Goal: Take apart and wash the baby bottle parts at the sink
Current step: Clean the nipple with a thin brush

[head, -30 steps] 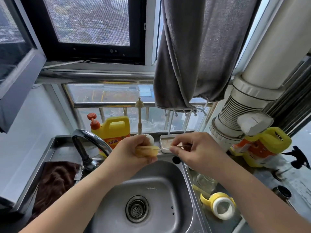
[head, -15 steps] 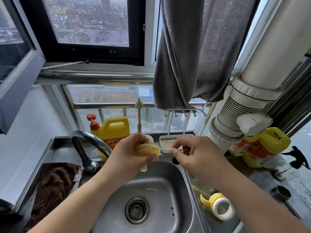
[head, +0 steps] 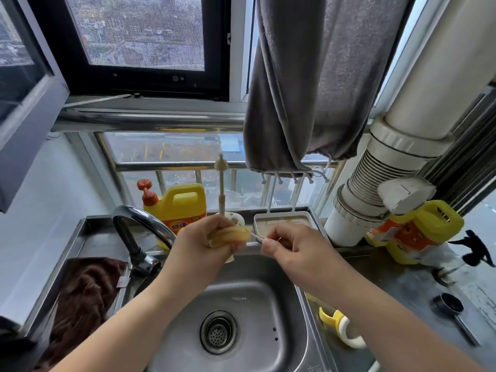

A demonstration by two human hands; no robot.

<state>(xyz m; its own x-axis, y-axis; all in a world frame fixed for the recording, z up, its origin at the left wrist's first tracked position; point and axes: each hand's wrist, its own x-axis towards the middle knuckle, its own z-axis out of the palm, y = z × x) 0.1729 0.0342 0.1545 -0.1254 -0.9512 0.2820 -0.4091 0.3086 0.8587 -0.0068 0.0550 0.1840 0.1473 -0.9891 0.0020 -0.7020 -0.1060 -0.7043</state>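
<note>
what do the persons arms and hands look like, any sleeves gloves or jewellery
Both forearms are bare right up to the lower edge of the picture, with no sleeve in view. The left hand and the right hand wear no gloves. No watch or bracelet shows on either wrist, and no ring is visible on the fingers that can be seen.

Yellowish translucent bottle part point(head: 233, 235) held above the steel sink point(head: 268, 296); thin pale stick point(head: 258, 236) at its right end.

Soft, ribbed, squeezed within the left hand point(head: 206, 242), lying roughly level, open end pointing right; stick pinched by the right hand point(head: 291, 248), tip touching or just inside that end, hard to tell which; yellow-and-white ring piece point(head: 342, 328) resting on the counter right of the sink, partly hidden behind the right forearm.
</note>
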